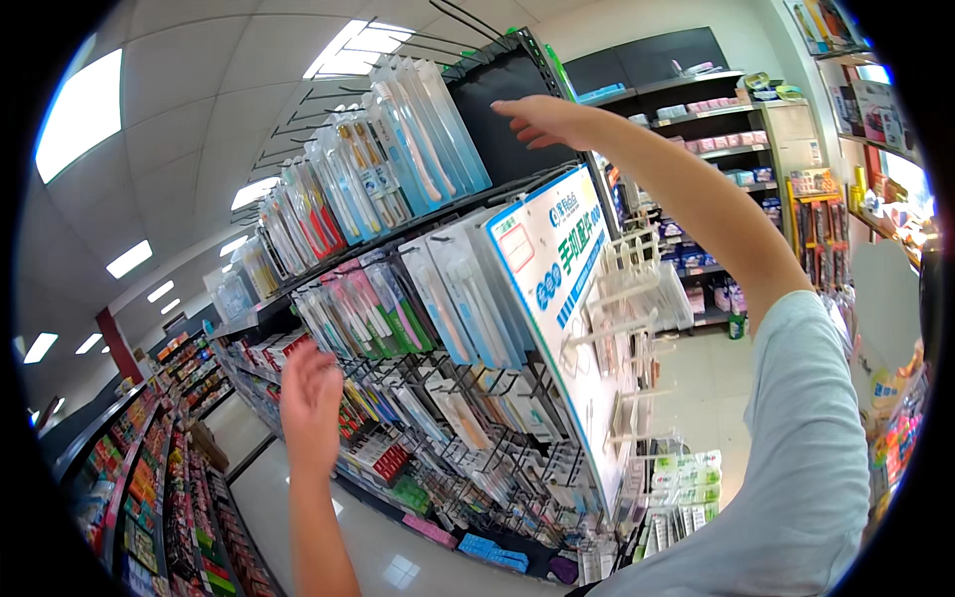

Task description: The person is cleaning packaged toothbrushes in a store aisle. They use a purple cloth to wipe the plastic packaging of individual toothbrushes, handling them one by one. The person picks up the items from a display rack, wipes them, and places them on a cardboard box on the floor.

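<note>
My right hand (539,122) is raised with fingers apart and nothing in them, in front of a bare black back panel (500,112) at the top of the shelf unit. Just left of it hang large blue-and-clear packs of toothbrushes (429,134) on metal hooks. My left hand (312,384), also holding nothing, is lifted at the lower left, its fingers loosely spread and slightly blurred. Behind it hang toothbrush packs in pink and green (373,310). Bigger white toothbrush packs (470,298) hang on the row below the rail.
A white sign board (556,254) bearing writing covers the unit's end, with clear hooks (619,328) sticking out of it. Bare metal hooks (313,97) project along the top. Shelves of packaged goods (142,477) line the aisle at left. More stocked shelves (716,142) stand behind at right.
</note>
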The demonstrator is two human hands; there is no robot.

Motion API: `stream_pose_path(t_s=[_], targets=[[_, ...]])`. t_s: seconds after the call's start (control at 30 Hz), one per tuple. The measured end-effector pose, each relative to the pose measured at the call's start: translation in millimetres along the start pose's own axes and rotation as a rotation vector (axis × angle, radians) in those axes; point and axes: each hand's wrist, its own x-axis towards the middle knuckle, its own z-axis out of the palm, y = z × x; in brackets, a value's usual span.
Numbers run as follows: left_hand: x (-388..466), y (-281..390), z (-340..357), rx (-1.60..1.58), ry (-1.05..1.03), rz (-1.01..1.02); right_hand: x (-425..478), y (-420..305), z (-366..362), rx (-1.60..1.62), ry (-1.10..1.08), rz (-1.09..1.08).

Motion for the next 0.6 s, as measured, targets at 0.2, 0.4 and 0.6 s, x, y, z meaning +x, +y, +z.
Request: stream_pose_path(t_s=[0.2,0.4,0.6], targets=[[111,68,72,0.221,-0.002,0.119,47,8,34,-0.052,-0.299,-0.05],[184,84,136,0.313,-0.01,-0.027,59,14,45,0.118,-0.383,-0.08],[205,84,156,0.104,-0.178,-0.153,35,-12,45,0.153,-0.384,-0.146]])
